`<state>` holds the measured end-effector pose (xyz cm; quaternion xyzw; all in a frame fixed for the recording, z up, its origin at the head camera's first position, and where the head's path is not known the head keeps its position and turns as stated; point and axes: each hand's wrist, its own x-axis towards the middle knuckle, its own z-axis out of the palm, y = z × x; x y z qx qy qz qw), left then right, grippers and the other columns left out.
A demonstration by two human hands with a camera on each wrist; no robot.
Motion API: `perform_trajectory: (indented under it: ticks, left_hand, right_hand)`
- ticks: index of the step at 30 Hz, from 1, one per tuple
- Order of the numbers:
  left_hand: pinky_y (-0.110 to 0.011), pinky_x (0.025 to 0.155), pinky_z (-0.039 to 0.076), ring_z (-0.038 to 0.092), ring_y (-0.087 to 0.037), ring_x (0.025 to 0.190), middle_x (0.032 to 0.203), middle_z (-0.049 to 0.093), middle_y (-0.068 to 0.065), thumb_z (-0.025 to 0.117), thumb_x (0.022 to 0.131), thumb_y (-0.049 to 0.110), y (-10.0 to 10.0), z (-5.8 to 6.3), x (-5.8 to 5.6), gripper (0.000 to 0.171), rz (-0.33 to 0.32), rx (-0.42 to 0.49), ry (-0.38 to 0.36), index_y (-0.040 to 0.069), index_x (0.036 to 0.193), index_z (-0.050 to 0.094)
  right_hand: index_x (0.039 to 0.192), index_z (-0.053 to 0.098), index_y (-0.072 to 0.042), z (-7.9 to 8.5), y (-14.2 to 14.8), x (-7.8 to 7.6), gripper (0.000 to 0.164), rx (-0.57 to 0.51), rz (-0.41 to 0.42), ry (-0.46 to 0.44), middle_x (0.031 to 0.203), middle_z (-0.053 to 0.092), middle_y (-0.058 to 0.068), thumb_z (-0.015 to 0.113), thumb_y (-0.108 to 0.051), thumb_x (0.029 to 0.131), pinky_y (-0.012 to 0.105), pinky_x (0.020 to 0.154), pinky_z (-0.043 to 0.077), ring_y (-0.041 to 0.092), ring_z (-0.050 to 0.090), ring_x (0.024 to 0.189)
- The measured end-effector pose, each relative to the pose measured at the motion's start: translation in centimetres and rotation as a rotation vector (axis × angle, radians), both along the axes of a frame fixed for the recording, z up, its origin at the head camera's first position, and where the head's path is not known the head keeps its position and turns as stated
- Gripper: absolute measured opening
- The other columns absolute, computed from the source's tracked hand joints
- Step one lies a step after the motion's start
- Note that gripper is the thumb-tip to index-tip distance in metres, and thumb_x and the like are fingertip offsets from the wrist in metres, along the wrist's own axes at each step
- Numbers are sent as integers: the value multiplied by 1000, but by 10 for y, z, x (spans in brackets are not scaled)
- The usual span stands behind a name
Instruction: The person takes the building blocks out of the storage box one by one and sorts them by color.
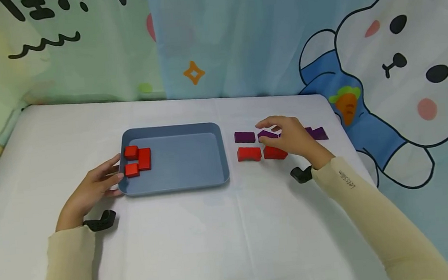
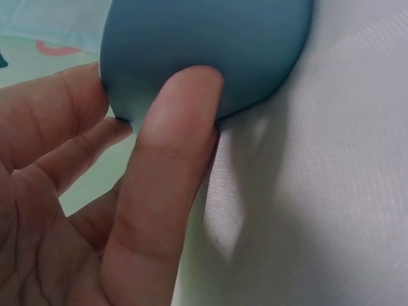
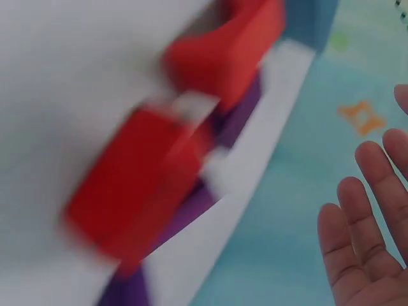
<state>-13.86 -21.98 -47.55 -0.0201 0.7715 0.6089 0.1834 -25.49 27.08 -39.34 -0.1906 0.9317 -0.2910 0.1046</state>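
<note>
Pinching the tray (image 1: 191,178), the left hand (image 1: 92,183) steadies it; the right hand (image 1: 292,137), fingers parted over purple blocks (image 1: 244,137), should close without nudging red blocks (image 1: 249,154).

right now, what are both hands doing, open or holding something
Left hand: closed, holding the blue-grey rectangular tray by its left end.
Right hand: open, holding nothing, near the small purple blocks.

Wht tbl (image 1: 193,240) | blue-gry tray (image 1: 186,161) | 2 red blks (image 1: 249,154) to R | purp blks (image 1: 244,137) behind
</note>
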Motion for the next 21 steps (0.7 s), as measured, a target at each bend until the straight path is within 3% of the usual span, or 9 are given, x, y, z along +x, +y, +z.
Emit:
perform_trajectory:
  ticks: [9, 16, 21]
  left_hand:
    - [-22, 82, 62, 44, -54, 144, 167, 28, -40, 56, 112, 6, 1, 0, -3, 71, 9, -24, 4, 5, 172, 18]
    - [-22, 81, 62, 47, -52, 143, 167, 29, -39, 57, 111, 5, 2, -1, -5, 71, 23, -17, -3, 5, 172, 20]
    - [-22, 81, 62, 48, -52, 142, 168, 30, -38, 57, 111, 5, 0, 0, -5, 71, 28, -21, -6, 5, 172, 20]
  right_hand:
    - [129, 73, 6, 12, -84, -20, 33, -106, 281, 31, 130, 73, 23, 78, -1, 97, 52, 106, 54, 40, 66, 122]
    - [133, 72, 2, 7, -147, -37, 36, -116, 426, -161, 137, 72, 16, 77, 0, 98, 42, 110, 53, 32, 66, 128]
    - [136, 69, 8, -10, -185, -50, 39, -173, 517, -282, 134, 71, 24, 75, 4, 97, 38, 106, 55, 37, 67, 123]
